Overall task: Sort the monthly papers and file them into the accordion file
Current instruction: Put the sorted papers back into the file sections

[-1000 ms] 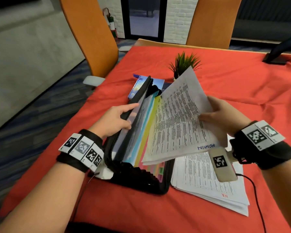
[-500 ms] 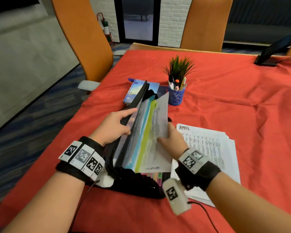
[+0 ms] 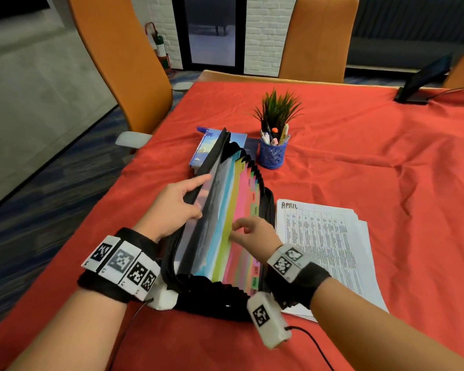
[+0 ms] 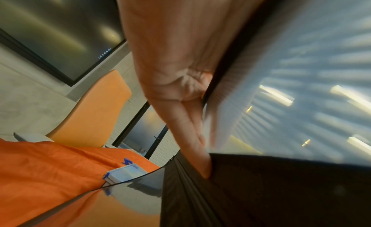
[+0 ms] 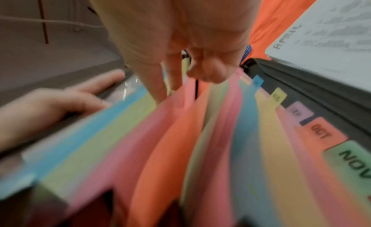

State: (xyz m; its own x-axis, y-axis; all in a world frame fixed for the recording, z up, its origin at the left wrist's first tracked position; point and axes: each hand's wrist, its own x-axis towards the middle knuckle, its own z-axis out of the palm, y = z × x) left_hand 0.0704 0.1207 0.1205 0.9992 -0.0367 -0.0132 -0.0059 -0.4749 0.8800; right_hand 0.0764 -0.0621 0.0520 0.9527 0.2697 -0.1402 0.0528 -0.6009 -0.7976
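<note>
The black accordion file [image 3: 220, 295] lies open on the red tablecloth, its coloured dividers [image 5: 200, 151] fanned out with month tabs showing. My left hand [image 3: 202, 196] grips the file's front cover, forefinger stretched along the zip edge and thumb on the inside. A printed sheet [image 3: 212, 210] sits in a front pocket. My right hand [image 3: 236, 228] hovers over the pink divider with loosely curled fingers; thumb and forefinger tips touch its top edge and hold no paper. A paper stack [image 3: 324, 245] headed APRIL lies right of the file.
A blue mesh pen cup [image 3: 272, 153] and a small green plant [image 3: 277, 108] stand behind the file. A blue book [image 3: 206, 145] lies at the file's far end. Orange chairs [image 3: 118, 62] line the table's left and far sides. A dark tablet [image 3: 423, 79] stands far right.
My right hand carried a printed sheet over the file, pushed it down into a front pocket and let go. It now rests above the dividers. The left hand kept hold of the cover.
</note>
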